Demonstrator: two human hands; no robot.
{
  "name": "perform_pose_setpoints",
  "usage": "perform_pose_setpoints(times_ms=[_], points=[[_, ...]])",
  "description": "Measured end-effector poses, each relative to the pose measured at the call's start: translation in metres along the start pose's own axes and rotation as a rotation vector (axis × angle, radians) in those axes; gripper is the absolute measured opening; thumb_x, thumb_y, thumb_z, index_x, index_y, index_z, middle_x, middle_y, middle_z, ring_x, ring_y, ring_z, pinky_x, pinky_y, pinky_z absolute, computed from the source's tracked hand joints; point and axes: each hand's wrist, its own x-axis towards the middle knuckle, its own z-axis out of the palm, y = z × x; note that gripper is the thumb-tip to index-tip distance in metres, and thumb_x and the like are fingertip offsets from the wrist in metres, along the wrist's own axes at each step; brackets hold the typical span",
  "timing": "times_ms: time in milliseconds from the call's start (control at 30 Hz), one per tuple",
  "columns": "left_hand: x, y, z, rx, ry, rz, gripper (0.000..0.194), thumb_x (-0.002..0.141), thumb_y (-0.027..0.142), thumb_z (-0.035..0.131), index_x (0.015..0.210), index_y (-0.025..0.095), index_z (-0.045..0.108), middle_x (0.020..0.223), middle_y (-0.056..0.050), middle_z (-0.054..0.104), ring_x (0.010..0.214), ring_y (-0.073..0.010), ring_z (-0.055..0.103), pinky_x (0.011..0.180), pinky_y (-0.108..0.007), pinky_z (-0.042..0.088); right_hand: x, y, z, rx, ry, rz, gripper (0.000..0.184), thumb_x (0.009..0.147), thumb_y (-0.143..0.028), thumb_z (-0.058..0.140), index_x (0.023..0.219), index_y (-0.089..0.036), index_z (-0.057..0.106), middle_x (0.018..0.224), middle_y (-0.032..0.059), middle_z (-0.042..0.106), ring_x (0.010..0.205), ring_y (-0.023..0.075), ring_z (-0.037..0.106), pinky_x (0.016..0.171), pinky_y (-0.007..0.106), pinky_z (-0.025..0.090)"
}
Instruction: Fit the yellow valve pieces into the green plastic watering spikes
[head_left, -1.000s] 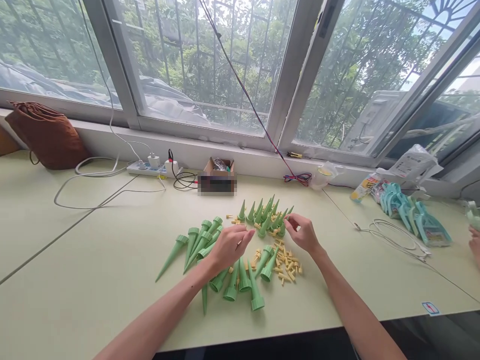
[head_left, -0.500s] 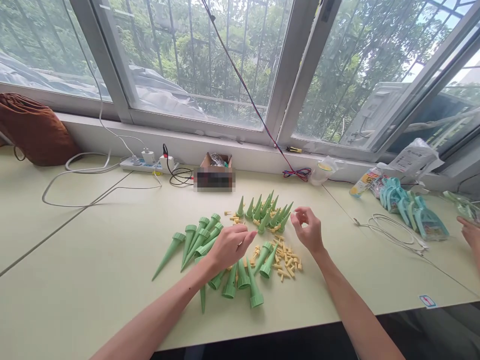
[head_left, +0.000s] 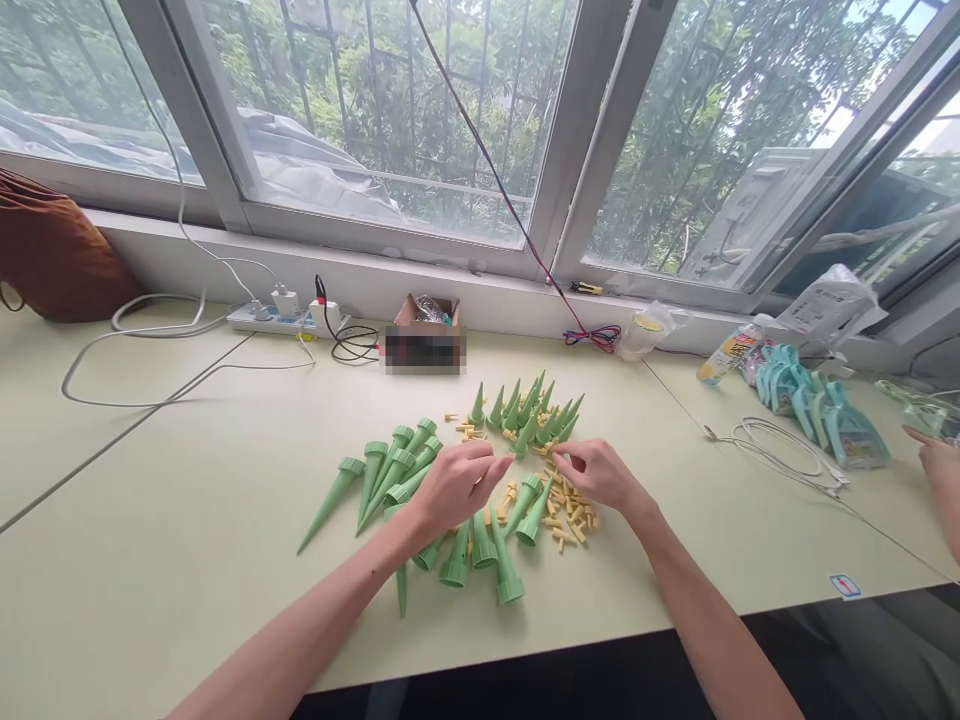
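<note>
Light green plastic cone spikes lie in a fan [head_left: 382, 475] to the left and in a loose bunch [head_left: 499, 560] nearer the table's front edge. More green cones stand upright in a cluster [head_left: 529, 410] further back. Small yellow pieces [head_left: 574, 518] are scattered between them. My left hand [head_left: 450, 485] hovers over the lying spikes with its fingers curled together; what it holds is hidden. My right hand [head_left: 600, 475] rests low on the yellow pieces, thumb and fingers pinched at the pile's near edge.
A power strip [head_left: 274, 320] with white cables, a small cardboard box [head_left: 426, 312] and a brown bag [head_left: 52, 260] line the window sill side. At right lie teal clips [head_left: 817, 415], a white cord [head_left: 780, 455] and another person's hand [head_left: 937, 460].
My right hand lifted off the upright cones, then came down and left onto the yellow pieces. My left hand barely moved. The view drifted a little to the right.
</note>
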Motion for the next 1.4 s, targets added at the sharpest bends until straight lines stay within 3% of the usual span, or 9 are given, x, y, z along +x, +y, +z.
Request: perform_pose_setpoints(times_ms=[133,433,600,867,1033,1133,1233,1333,1400], points=[[0.0,0.0,0.0,0.016,0.004,0.006,0.049,0.1,0.022,0.042,0.052,0.018,0.034,0.053,0.003,0.033,0.048,-0.0107,0.031,0.048,-0.028,0.027,0.001,0.0,0.006,-0.007,-0.004,0.016,0.029,0.091,-0.026,0.05,0.104,-0.02,0.075,0.047,-0.0065,0.041,0.044,0.0105,0.035,0.05,0.023,0.033],[0.0,0.004,0.001,0.045,0.016,0.033,0.05,0.101,0.022,0.041,0.051,0.018,0.035,0.052,0.003,0.035,0.048,-0.0108,0.033,0.047,-0.027,0.028,0.001,0.002,0.016,-0.083,-0.003,0.009,0.029,0.095,-0.026,0.047,0.105,-0.023,0.074,0.061,0.0002,0.066,0.048,0.0137,0.052,0.055,0.025,0.039],[-0.001,0.002,0.002,0.055,0.02,0.037,0.048,0.1,0.021,0.043,0.053,0.018,0.034,0.052,0.003,0.037,0.048,-0.0106,0.034,0.047,-0.027,0.028,0.002,-0.001,0.014,-0.092,-0.083,0.065,0.031,0.098,-0.031,0.044,0.1,-0.023,0.074,0.07,0.0035,0.072,0.056,0.0157,0.06,0.059,0.025,0.041],[-0.001,-0.001,0.0,0.081,0.017,0.019,0.048,0.099,0.022,0.044,0.053,0.018,0.033,0.052,0.003,0.037,0.047,-0.0107,0.033,0.047,-0.027,0.028,0.003,-0.006,0.016,-0.036,-0.104,0.097,0.022,0.095,-0.028,0.051,0.095,-0.022,0.072,0.058,-0.0008,0.062,0.051,0.0143,0.052,0.057,0.025,0.038],[0.0,-0.009,-0.005,0.124,0.005,-0.081,0.044,0.098,0.024,0.048,0.056,0.017,0.045,0.056,0.001,0.049,0.051,-0.011,0.043,0.052,-0.025,0.035,0.002,-0.007,0.016,0.04,-0.092,0.076,0.023,0.095,-0.029,0.05,0.09,-0.02,0.071,0.054,-0.0033,0.053,0.048,0.012,0.043,0.054,0.025,0.035],[0.003,-0.012,-0.01,0.146,0.018,-0.209,0.024,0.097,0.025,0.051,0.076,0.017,0.06,0.078,-0.002,0.063,0.059,-0.011,0.051,0.057,-0.024,0.042,0.002,-0.007,0.017,0.124,-0.045,0.036,0.024,0.095,-0.029,0.05,0.086,-0.02,0.07,0.052,-0.0042,0.048,0.048,0.0111,0.038,0.053,0.025,0.033],[0.005,-0.016,-0.017,0.199,0.055,-0.303,0.012,0.095,0.022,0.051,0.096,0.019,0.062,0.09,-0.003,0.066,0.066,-0.0129,0.057,0.061,-0.025,0.045,0.002,-0.007,0.019,0.215,0.056,0.003,0.027,0.095,-0.032,0.049,0.081,-0.018,0.068,0.051,-0.0051,0.04,0.048,0.0107,0.031,0.052,0.025,0.03],[0.007,-0.025,-0.026,0.253,0.055,-0.327,0.014,0.094,0.021,0.05,0.092,0.019,0.063,0.087,-0.005,0.067,0.082,-0.0189,0.061,0.074,-0.031,0.049,0.004,-0.009,0.023,0.288,0.14,-0.027,0.03,0.096,-0.032,0.048,0.077,-0.017,0.066,0.052,-0.0051,0.037,0.049,0.0102,0.029,0.051,0.025,0.029],[0.008,-0.033,-0.032,0.304,-0.006,-0.358,0.017,0.094,0.023,0.049,0.089,0.018,0.064,0.089,-0.007,0.067,0.087,-0.0221,0.06,0.079,-0.035,0.05,0.005,-0.01,0.026,0.312,0.15,-0.049,0.03,0.096,-0.031,0.048,0.075,-0.016,0.065,0.052,-0.0049,0.039,0.049,0.01,0.03,0.052,0.025,0.03]])
